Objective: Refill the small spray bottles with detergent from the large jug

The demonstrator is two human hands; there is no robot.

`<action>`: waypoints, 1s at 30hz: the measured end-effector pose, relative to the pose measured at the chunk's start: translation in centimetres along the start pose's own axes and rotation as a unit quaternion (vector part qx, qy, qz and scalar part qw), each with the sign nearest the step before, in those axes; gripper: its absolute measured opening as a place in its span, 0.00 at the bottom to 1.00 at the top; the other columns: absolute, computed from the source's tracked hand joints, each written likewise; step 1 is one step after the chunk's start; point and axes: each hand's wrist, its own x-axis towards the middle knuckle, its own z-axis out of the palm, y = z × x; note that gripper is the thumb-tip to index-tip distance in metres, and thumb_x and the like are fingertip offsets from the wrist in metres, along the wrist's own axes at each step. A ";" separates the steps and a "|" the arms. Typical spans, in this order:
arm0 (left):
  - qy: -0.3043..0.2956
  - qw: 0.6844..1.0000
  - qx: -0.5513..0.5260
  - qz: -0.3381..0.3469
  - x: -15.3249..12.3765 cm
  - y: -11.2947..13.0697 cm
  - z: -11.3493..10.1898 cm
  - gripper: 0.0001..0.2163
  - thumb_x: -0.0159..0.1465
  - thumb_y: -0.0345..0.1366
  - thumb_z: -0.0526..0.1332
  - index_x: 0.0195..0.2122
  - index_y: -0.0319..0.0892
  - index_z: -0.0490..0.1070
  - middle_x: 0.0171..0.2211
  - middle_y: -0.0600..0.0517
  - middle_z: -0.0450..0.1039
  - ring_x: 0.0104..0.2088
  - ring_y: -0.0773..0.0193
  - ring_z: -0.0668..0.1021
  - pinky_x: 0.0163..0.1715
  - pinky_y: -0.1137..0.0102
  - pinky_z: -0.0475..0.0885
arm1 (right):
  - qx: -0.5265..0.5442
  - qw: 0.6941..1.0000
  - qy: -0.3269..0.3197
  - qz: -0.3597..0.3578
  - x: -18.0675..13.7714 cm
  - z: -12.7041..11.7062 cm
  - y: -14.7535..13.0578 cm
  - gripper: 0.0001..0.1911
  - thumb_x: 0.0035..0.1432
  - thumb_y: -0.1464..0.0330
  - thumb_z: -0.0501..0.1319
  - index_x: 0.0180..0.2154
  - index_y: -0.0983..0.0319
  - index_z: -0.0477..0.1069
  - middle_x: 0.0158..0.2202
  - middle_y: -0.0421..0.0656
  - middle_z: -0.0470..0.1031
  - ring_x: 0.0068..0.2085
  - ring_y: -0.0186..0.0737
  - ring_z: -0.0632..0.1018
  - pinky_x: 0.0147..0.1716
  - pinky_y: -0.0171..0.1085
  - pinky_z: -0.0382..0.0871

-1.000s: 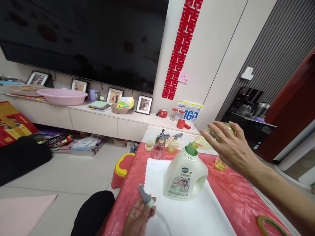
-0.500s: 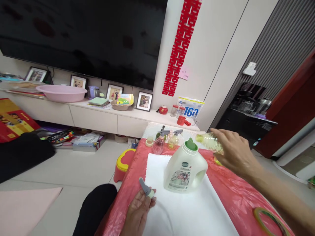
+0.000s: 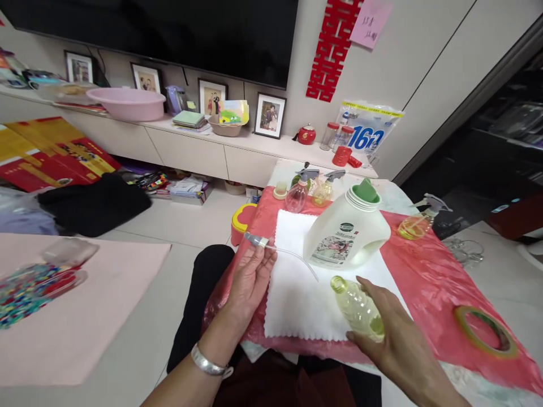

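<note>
My right hand (image 3: 399, 345) grips a small clear bottle (image 3: 355, 305) of yellowish liquid, tilted with its open neck toward the upper left, low over the near edge of a white cloth (image 3: 314, 277). My left hand (image 3: 250, 277) holds a grey spray head (image 3: 255, 241) whose thin tube trails across the cloth. A white detergent jug (image 3: 345, 232) with a green funnel (image 3: 365, 191) in its mouth stands at the far side of the cloth, on a red table cover (image 3: 428, 277).
Several small spray bottles (image 3: 311, 189) stand behind the jug, another (image 3: 419, 220) to its right. A tape roll (image 3: 483, 330) lies at the right. A red-yellow stool (image 3: 241, 220), black cloth (image 3: 93, 203) and pink mat (image 3: 85, 305) are on the floor at left. A pink basin (image 3: 127, 102) sits on the cabinet.
My right hand brought the small bottle from above the jug's funnel down and toward me, to the cloth's near edge. The view tilted downward. My left hand still holds the spray head.
</note>
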 end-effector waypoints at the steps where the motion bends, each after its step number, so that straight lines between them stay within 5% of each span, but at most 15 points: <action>1: 0.001 1.000 0.001 0.011 -0.1 0.3 0.2 0.07 0.59 0.30 0.71 0.38 0.43 0.77 0.36 0.53 0.81 0.36 0.69 0.82 0.44 0.72 0.79 | 0.001 1.000 -0.006 0.008 -0.3 0.9 -0.2 0.38 0.58 0.60 0.61 0.67 0.53 0.50 0.56 0.49 0.71 0.53 0.51 0.76 0.46 0.49 0.78; 6: 0.026 0.999 0.018 0.027 -0.9 1.0 0.7 0.10 0.56 0.30 0.73 0.39 0.44 0.78 0.40 0.52 0.82 0.36 0.69 0.82 0.45 0.72 0.79 | 0.012 0.999 -0.024 0.025 -1.0 3.0 -1.1 0.43 0.57 0.63 0.63 0.69 0.52 0.46 0.56 0.51 0.69 0.55 0.55 0.73 0.46 0.53 0.76; 12: -0.021 0.995 0.079 0.055 -2.1 -0.1 0.9 0.17 0.50 0.34 0.78 0.40 0.43 0.78 0.38 0.53 0.82 0.34 0.70 0.81 0.41 0.73 0.78 | 0.031 0.998 -0.027 0.041 -0.6 3.4 -2.6 0.43 0.58 0.65 0.64 0.69 0.52 0.45 0.58 0.50 0.67 0.56 0.57 0.70 0.48 0.56 0.73; 30: -0.087 0.985 0.146 -0.043 -5.1 -3.6 1.0 0.18 0.50 0.38 0.78 0.40 0.41 0.78 0.39 0.50 0.82 0.41 0.62 0.80 0.47 0.66 0.70 | 0.110 0.993 -0.002 0.039 1.0 4.3 -6.1 0.45 0.56 0.66 0.64 0.69 0.54 0.45 0.59 0.53 0.66 0.57 0.58 0.69 0.51 0.59 0.72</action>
